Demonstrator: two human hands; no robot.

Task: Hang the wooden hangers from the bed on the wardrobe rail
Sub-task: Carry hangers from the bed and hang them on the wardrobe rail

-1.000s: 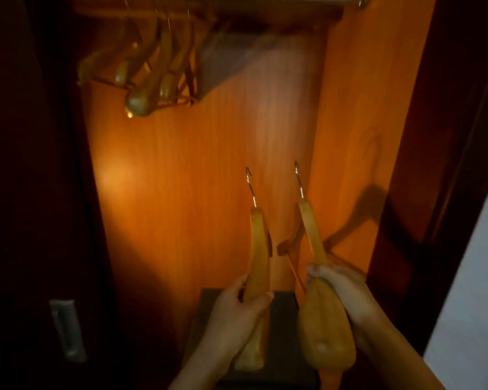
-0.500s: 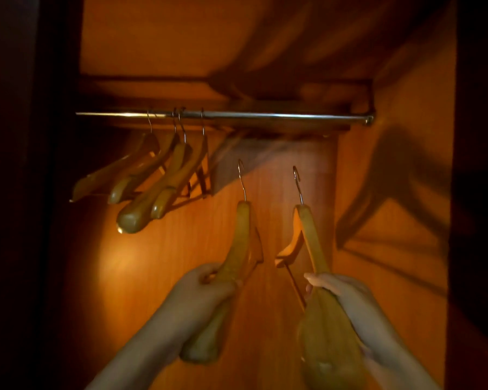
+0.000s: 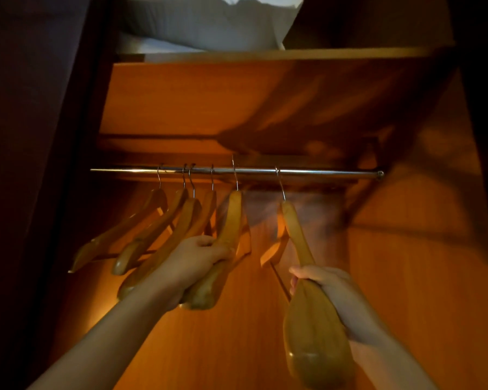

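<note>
The wardrobe [image 3: 181, 102] filled the frame, its orange wooden back and sides lit warm from below, with a shelf board [image 3: 265, 55] across the upper part and white bedding [image 3: 214, 21] lying on it at the top centre. Below the shelf, the metal rail [image 3: 321, 173] ran across the middle of the frame.

Four wooden hangers [image 3: 141, 235] already hung on the rail's left half, close together and fanned toward the lower left. Just right of them, the left hand [image 3: 197, 260] was clenched around the lower arm of another hanger [image 3: 231, 220], whose wire hook reached up to the rail; whether it was seated over the rail could not be told. Further right, the right hand [image 3: 327, 288] gripped the near arm of the second hanger [image 3: 296, 237] just above its broad shoulder end, its hook at the rail too.

These hangers looked stiff, smooth and fairly light, with thick, rounded shoulders; a grip on the arm, as both hands had, probably gave good control of the thin hook. The varnished wood might be a little slippery.

The hung hangers crowded the left hand's hanger, and their arms could tangle with it. The rail's right half was free.
</note>
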